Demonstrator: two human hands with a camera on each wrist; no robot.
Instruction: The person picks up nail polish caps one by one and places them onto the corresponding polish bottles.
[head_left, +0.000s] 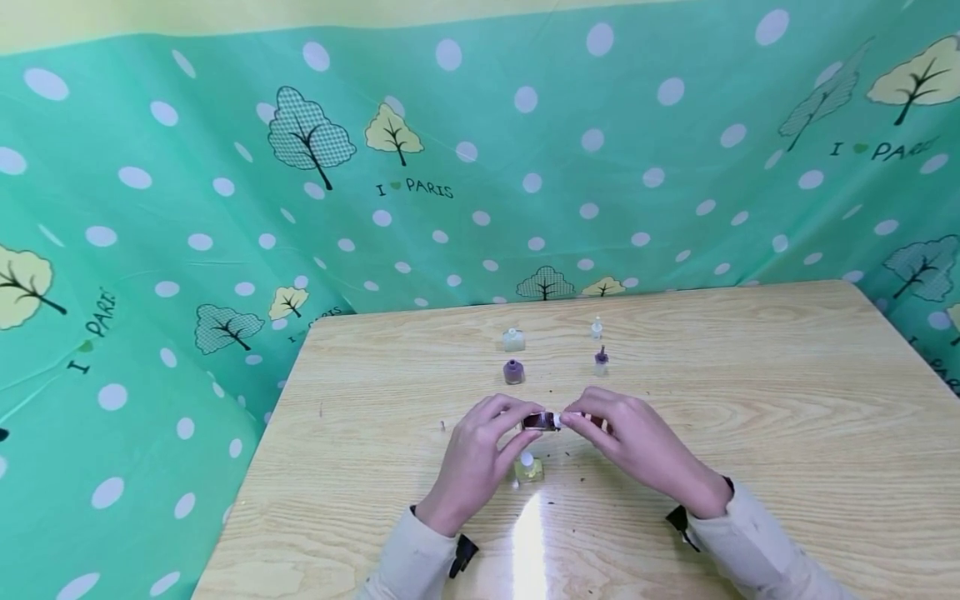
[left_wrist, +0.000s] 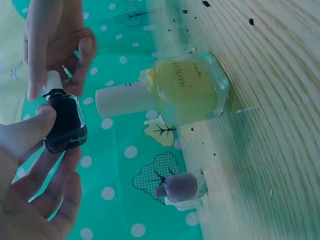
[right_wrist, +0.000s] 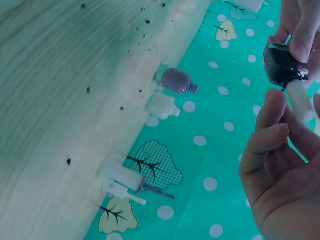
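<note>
My left hand (head_left: 480, 437) grips a small glass bottle of dark nail polish (head_left: 538, 421) between thumb and fingers, tipped on its side above the table. At its neck is a white cap (left_wrist: 54, 80), pinched by the fingertips of my right hand (head_left: 633, 433). Dark polish is smeared round the neck below the cap. Beneath and nearer me stands a yellow nail polish bottle (left_wrist: 187, 90), upright with its white cap on and yellow residue at the neck. A small reddish thing (head_left: 600, 423) shows by my right fingers, partly hidden.
Farther back stand an uncapped purple bottle (head_left: 513, 372) and an uncapped whitish bottle (head_left: 513, 340). To their right, a purple brush cap (head_left: 602, 360) and a white brush cap (head_left: 597, 327) stand with brushes upward. Dark specks dot the wooden table (head_left: 787, 400); a green curtain (head_left: 480, 167) hangs behind.
</note>
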